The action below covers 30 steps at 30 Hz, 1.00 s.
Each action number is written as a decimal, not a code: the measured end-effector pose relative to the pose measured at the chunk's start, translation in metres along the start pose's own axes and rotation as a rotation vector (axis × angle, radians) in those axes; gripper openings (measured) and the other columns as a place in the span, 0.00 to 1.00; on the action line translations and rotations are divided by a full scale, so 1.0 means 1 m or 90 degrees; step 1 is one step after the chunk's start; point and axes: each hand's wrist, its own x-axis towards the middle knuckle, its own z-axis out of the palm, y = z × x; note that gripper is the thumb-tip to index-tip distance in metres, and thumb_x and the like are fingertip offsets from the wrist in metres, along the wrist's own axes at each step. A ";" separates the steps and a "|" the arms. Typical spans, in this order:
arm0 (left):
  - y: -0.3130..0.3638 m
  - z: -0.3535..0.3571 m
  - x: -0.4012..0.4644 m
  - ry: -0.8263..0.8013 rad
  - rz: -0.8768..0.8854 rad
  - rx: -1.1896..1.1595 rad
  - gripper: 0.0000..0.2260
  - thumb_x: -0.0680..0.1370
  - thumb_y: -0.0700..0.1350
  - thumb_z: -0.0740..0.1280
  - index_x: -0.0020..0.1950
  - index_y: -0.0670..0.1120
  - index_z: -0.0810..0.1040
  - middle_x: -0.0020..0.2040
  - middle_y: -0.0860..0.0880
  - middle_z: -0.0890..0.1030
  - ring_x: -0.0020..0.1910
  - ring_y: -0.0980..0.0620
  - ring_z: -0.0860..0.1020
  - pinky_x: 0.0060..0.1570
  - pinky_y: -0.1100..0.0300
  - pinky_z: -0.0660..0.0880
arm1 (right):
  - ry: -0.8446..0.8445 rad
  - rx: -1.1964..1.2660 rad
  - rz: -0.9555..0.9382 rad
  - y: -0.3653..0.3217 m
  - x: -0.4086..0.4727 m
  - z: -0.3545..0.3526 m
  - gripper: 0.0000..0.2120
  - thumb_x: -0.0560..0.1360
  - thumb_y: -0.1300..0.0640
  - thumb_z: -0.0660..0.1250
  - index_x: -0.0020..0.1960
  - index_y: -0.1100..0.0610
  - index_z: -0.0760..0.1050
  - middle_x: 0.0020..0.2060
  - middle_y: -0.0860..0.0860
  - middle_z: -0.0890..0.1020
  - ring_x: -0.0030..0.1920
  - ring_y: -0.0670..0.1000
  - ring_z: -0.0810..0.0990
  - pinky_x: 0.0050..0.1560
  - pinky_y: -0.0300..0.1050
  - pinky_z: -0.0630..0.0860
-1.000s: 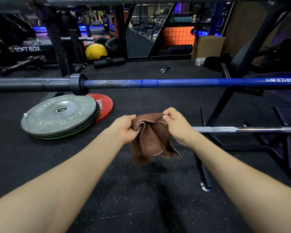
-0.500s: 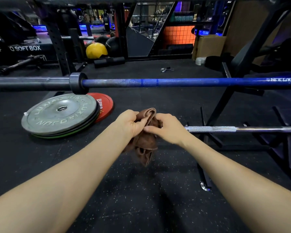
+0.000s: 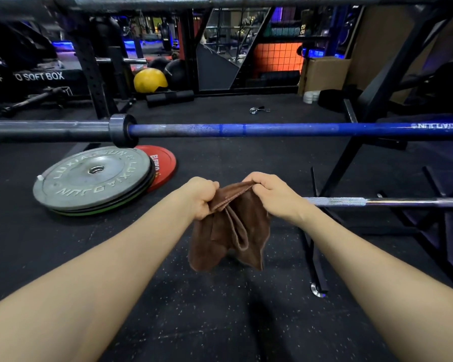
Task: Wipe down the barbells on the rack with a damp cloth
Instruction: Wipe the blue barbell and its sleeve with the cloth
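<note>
A brown cloth [image 3: 229,228] hangs in folds between my two hands in the middle of the view. My left hand [image 3: 198,197] grips its upper left edge in a fist. My right hand [image 3: 270,193] pinches its upper right edge. Beyond the hands, a blue barbell [image 3: 246,129] with a grey sleeve and collar lies across the rack at mid height. A silver barbell [image 3: 377,201] runs out to the right, lower down, behind my right wrist. Another grey bar [image 3: 220,0] crosses the top of the view.
A stack of grey bumper plates [image 3: 94,176] lies on the black rubber floor [image 3: 220,309] at left, with a red plate [image 3: 162,163] beside it. The black rack frame [image 3: 351,152] stands at right. A spring collar [image 3: 256,110], medicine balls [image 3: 149,81] and a cardboard box [image 3: 324,74] lie farther back.
My hands have drawn apart again after bunching the cloth together, and the cloth now hangs spread out lower between them.
</note>
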 end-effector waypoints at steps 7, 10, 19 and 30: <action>0.006 -0.017 -0.030 -0.220 0.098 0.580 0.33 0.55 0.62 0.79 0.51 0.42 0.80 0.40 0.53 0.81 0.40 0.55 0.78 0.42 0.62 0.73 | -0.066 0.036 -0.005 -0.006 0.002 -0.004 0.04 0.74 0.62 0.66 0.44 0.54 0.74 0.39 0.48 0.78 0.40 0.46 0.74 0.45 0.41 0.70; -0.002 -0.016 -0.023 -0.040 0.305 0.837 0.14 0.67 0.50 0.77 0.49 0.49 0.79 0.43 0.51 0.79 0.43 0.51 0.77 0.42 0.61 0.71 | -0.214 -0.340 -0.031 -0.001 0.002 -0.007 0.14 0.67 0.54 0.75 0.46 0.52 0.72 0.41 0.47 0.76 0.42 0.48 0.75 0.43 0.43 0.69; -0.009 -0.018 -0.015 -0.107 0.319 0.498 0.06 0.79 0.38 0.63 0.49 0.42 0.80 0.44 0.46 0.80 0.44 0.50 0.76 0.46 0.62 0.73 | 0.023 -0.224 0.141 0.023 0.002 -0.005 0.09 0.69 0.54 0.73 0.36 0.51 0.74 0.33 0.51 0.77 0.41 0.54 0.76 0.40 0.43 0.69; 0.005 -0.013 -0.028 -0.187 -0.030 0.028 0.28 0.79 0.63 0.54 0.45 0.40 0.80 0.43 0.41 0.83 0.43 0.45 0.81 0.47 0.54 0.76 | -0.121 -0.185 0.466 0.059 -0.014 0.017 0.31 0.80 0.36 0.49 0.37 0.61 0.70 0.33 0.57 0.76 0.34 0.54 0.75 0.37 0.42 0.70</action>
